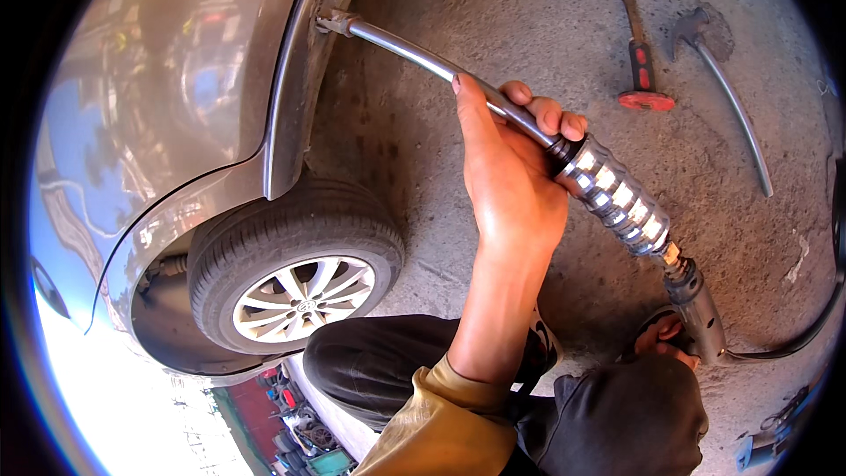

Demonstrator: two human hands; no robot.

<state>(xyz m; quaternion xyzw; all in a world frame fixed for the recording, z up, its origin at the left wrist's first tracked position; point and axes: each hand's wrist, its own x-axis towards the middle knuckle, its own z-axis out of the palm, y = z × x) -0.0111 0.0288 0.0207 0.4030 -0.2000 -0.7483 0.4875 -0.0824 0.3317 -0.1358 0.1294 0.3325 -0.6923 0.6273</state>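
Note:
My left hand [520,167] is closed round a long shiny metal rod [432,62], thumb along its near side and fingertips curled over the far side. A forked end [337,24] of the rod meets the lower edge of a car's door sill [300,79]. Behind my hand, the rod runs into a ribbed silvery sleeve [621,198]. A brass-coloured joint links this to a dark cylindrical tool body [701,313] with a black hose [793,344]. Skin shows beside that body, partly hidden by my knee; I cannot tell whether it is my right hand or a foot.
A wheel [308,295] sits in the arch of the beige car [176,79]. On the concrete floor lie a chisel [643,57] with a red round guard and a hammer [736,101]. My dark-trousered knees [626,414] are near the tool. Blue items [775,432] lie lower right.

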